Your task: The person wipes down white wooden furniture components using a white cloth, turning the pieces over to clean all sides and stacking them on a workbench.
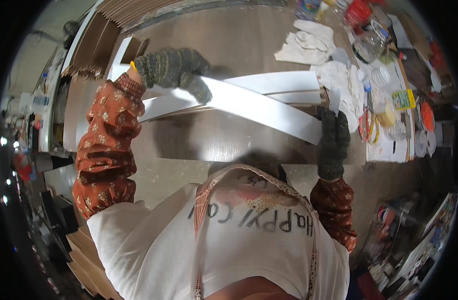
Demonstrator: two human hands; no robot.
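My left hand (175,71), in a dark grey-green knitted glove, is closed on the left part of a long white strip (259,105). The strip slants over the table down toward my right hand (334,142), which wears the same kind of glove. From the fingers of that hand a flat grey blade (335,98) sticks up; its lower part is hidden in the glove. The strip's right end lies close beside this hand, and I cannot tell whether they touch. Behind the slanting strip lie other white strips (281,80), partly covered by it.
The brown table (229,42) has its near edge in front of me. Stacked brown boards (94,40) stand at the far left. White cloths (309,42) lie at the far right, beside jars, a red container (357,12), tape rolls (374,129) and a yellow-green packet (403,99).
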